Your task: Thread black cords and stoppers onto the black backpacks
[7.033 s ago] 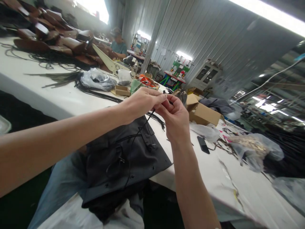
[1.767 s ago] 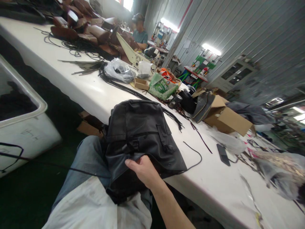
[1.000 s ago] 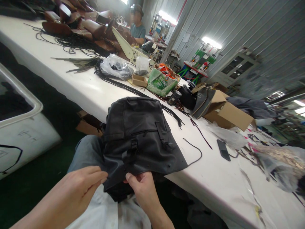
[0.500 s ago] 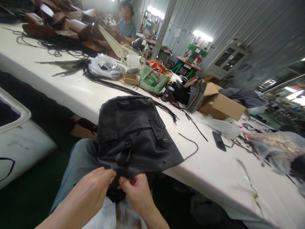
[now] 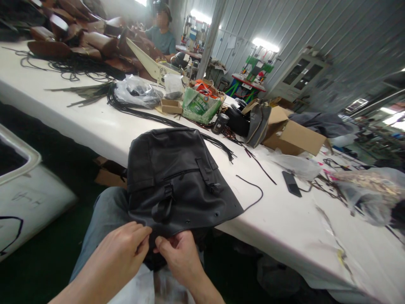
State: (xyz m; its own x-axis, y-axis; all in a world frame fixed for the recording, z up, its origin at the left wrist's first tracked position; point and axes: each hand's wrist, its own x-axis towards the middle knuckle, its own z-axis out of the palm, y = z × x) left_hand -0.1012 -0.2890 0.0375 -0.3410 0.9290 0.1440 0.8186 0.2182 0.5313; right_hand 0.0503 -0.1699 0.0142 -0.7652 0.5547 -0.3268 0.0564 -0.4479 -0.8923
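Observation:
A black leather-like backpack [image 5: 177, 169] lies partly on the table edge and partly over my lap, its open end towards me. Small eyelets run along that end, and a buckled strap [image 5: 164, 204] hangs on its front. My left hand [image 5: 134, 242] is closed on the near edge of the bag, fingers bent and pressed together. Close beside it, my right hand [image 5: 179, 249] pinches the same edge between thumb and fingers. Whether a cord is between my fingertips is hidden. From the bag's right corner a thin black cord [image 5: 261, 194] curls onto the table.
The white table [image 5: 253, 236] carries black cords [image 5: 152, 112], a green bag [image 5: 202, 103], an open cardboard box [image 5: 297, 137] and a phone [image 5: 291, 183]. Brown leather pieces [image 5: 98, 44] are heaped far left. A person [image 5: 163, 38] sits behind the table.
The camera view has shifted slightly. Both hands stay at the bag's near edge, with my left hand's fingers curled a little more.

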